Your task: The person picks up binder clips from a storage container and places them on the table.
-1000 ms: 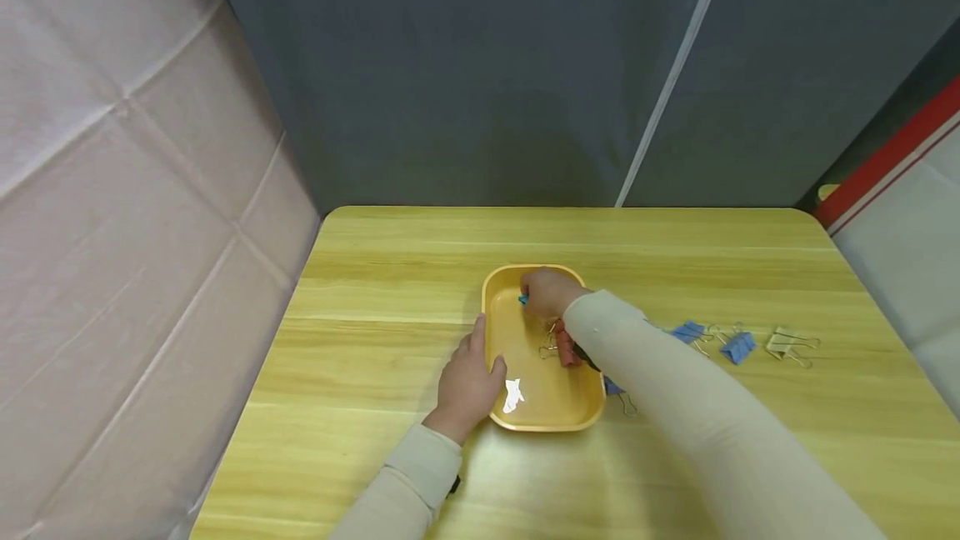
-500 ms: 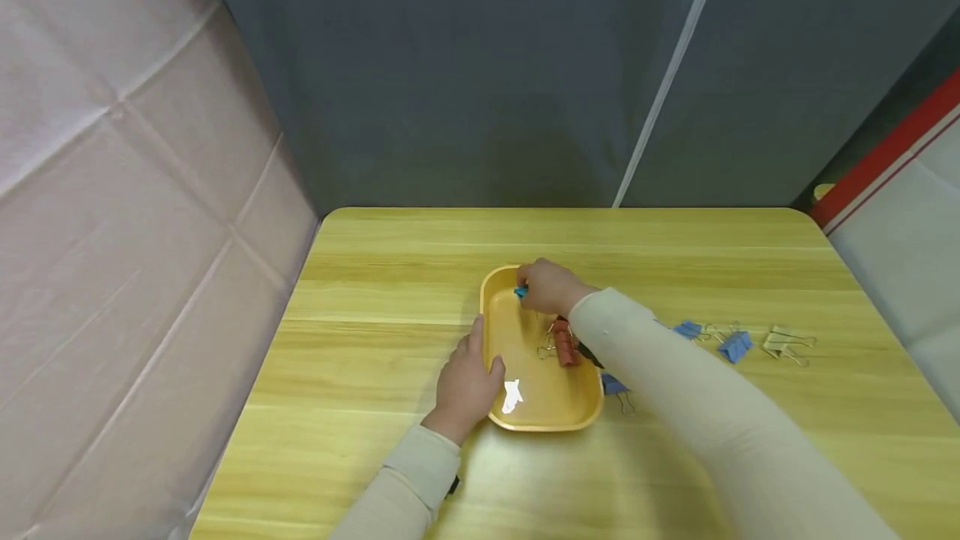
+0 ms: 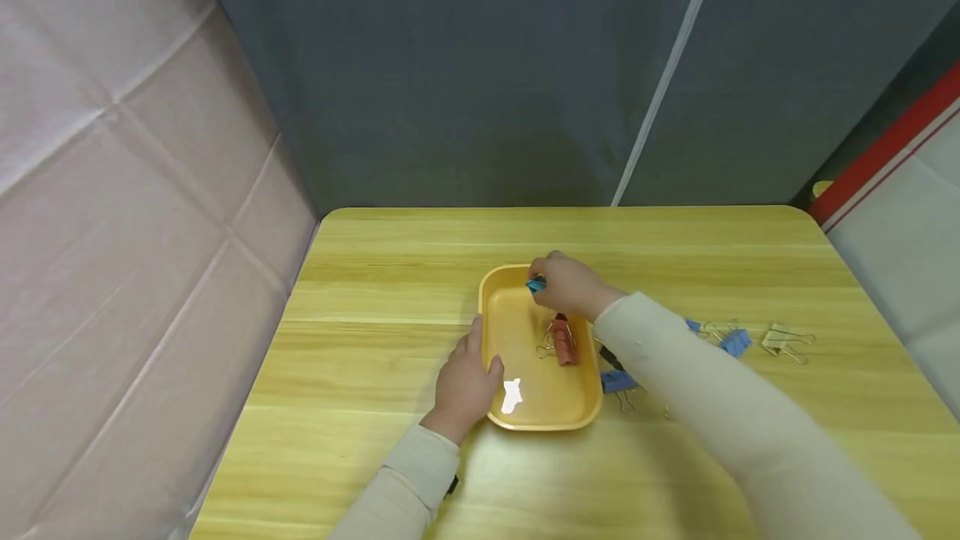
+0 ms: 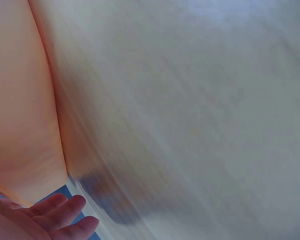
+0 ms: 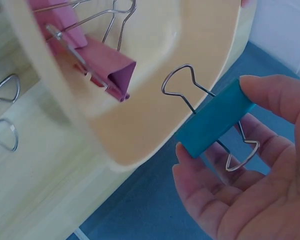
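My right hand pinches a teal binder clip between thumb and fingertips, over the far end of a yellow tray. In the right wrist view the clip's two wire handles spread to either side. Red binder clips lie inside the tray near its right wall; they look pink in the right wrist view. My left hand rests along the tray's left side, fingers extended and thumb over the rim. The left wrist view shows its loose fingertips below an orange surface, probably the tray's outer wall.
Against the tray's right side lie a blue binder clip and a black one. Farther right on the wooden table are more blue clips and a pale yellow clip. My right forearm hides part of this area.
The right hand, pinching the teal clip, has shifted right and slightly away from me. Its forearm moved right, uncovering more of the blue and black clips beside the tray. The left hand stayed put.
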The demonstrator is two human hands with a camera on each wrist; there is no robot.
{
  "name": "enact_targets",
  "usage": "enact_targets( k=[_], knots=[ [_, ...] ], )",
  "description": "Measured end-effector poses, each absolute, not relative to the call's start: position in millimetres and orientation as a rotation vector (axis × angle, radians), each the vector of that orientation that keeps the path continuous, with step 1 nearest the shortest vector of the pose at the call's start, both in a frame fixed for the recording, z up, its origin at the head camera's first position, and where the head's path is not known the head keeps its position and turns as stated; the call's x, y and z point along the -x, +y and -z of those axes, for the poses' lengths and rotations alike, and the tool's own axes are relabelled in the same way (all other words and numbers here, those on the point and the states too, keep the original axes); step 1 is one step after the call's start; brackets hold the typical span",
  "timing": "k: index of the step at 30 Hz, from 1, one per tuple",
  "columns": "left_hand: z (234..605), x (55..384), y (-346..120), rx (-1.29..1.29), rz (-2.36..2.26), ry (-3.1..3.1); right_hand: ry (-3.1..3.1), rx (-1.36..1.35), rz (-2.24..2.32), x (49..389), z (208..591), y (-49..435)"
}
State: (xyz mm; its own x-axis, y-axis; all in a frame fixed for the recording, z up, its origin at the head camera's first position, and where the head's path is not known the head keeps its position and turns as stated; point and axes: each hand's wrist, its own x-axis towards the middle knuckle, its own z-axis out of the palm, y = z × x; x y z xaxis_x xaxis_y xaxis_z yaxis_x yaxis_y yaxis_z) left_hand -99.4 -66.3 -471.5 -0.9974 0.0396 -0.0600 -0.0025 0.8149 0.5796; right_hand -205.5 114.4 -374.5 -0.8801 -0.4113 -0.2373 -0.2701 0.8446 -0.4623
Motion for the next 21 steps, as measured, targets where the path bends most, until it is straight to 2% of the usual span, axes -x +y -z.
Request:
enact_targets(
  k=[21],
  knots=[
    [471, 99, -71, -0.030, -0.964, 2.912, 2.765, 0.452, 0.659, 189, 360, 157]
  ],
)
